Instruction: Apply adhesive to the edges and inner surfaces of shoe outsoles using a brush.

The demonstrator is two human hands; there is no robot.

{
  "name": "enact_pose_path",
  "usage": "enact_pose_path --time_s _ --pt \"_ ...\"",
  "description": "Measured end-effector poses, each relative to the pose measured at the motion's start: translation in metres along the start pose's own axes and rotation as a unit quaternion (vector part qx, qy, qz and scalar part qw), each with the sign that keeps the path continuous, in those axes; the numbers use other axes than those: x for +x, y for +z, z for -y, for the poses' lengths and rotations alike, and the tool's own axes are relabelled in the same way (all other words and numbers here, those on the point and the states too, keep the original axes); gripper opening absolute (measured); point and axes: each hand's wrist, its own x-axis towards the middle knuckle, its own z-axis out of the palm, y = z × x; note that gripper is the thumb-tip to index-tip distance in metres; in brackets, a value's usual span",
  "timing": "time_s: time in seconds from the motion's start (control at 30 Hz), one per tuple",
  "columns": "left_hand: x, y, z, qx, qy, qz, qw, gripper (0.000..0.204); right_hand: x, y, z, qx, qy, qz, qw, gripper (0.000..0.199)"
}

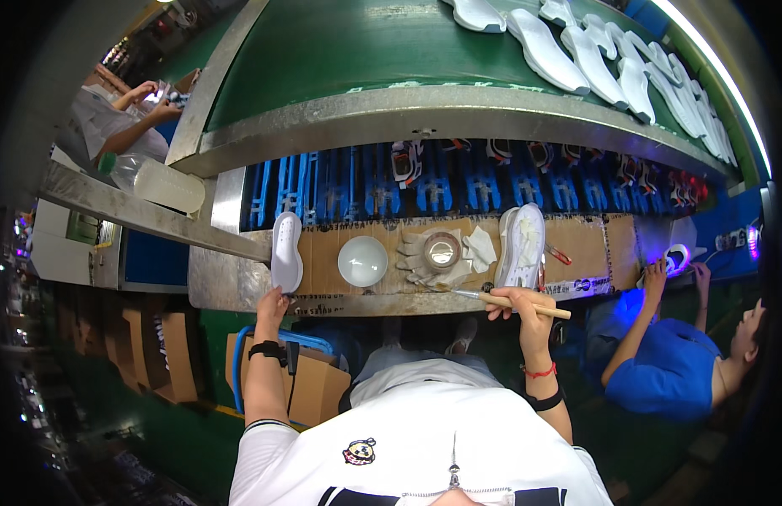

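Observation:
My left hand (273, 305) pinches the lower end of a white shoe sole (287, 251), which stands up over the left end of the cardboard-covered bench. My right hand (524, 310) is closed round the wooden handle of a brush (553, 311). The brush's tip points left, at the bench's front edge. Between my hands sit a white bowl (362, 262) and a small round dish (442, 250), the dish resting on a crumpled whitish glove or cloth (414, 263). More white soles (523, 246) lie just beyond my right hand.
Behind the bench runs a rack of blue holders (479, 181) carrying shoe parts. Above it, a green conveyor belt (323, 59) bears several white soles (547, 52). A red-handled tool (560, 255) lies right of the soles. A co-worker in blue (669, 363) sits at right; a plastic bottle (159, 181) lies left.

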Motion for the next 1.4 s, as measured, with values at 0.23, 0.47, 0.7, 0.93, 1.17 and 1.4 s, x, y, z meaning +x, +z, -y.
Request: enact_pose_path --time_s 0.23,0.47,0.7,0.93,1.17,1.4 --pt "-0.118 0.109 -0.027 -0.005 0.096 0.179 0.979 0.032 0.003 0.005 -0.001 0.01 0.0 0.019 1.0 0.029" --pt "-0.188 0.187 -0.033 0.092 0.201 0.246 0.944 0.044 0.014 0.031 0.005 0.01 -0.015 0.08 0.997 0.026" --pt "-0.227 0.222 -0.028 0.156 0.292 0.259 0.907 0.036 0.028 0.053 0.01 -0.051 -0.108 0.118 0.986 0.021" --pt "-0.233 0.231 -0.027 0.203 0.343 0.266 0.878 0.033 0.035 0.044 0.024 -0.113 -0.148 0.162 0.969 0.022" --pt "-0.235 0.233 -0.027 0.23 0.358 0.254 0.868 0.031 0.04 0.04 0.025 -0.15 -0.192 0.177 0.953 0.016" --pt "-0.237 0.236 -0.027 0.231 0.345 0.263 0.871 0.032 0.046 0.032 0.031 -0.169 -0.211 0.174 0.947 0.016"
